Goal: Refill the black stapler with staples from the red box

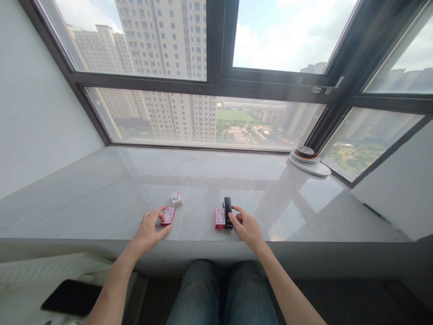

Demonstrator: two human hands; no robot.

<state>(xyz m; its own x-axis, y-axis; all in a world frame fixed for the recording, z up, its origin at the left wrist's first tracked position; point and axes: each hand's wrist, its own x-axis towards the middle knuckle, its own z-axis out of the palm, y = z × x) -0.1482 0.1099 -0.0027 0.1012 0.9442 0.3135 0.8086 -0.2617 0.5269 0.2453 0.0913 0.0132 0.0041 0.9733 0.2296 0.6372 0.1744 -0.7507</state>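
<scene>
My left hand (150,228) has its thumb and fingers around the edges of a flat red-and-white box (168,215) lying on the marble-look sill (111,216). Just beyond it sits a small white box (176,198) with dark and red print, apart from my fingers. To the right, my right hand (246,225) grips the side of a black stapler (228,212), thumb near its front end. A second flat red-and-white box (219,218) lies close against the stapler's left side. Whether the two touch I cannot tell.
A stack of round plates or lids (309,161) stands in the far right corner by the window (270,122). A thin dark strip (376,213) lies along the right wall. Below left, a dark flat panel (71,297) rests on a white surface. My knees are under the sill's front edge.
</scene>
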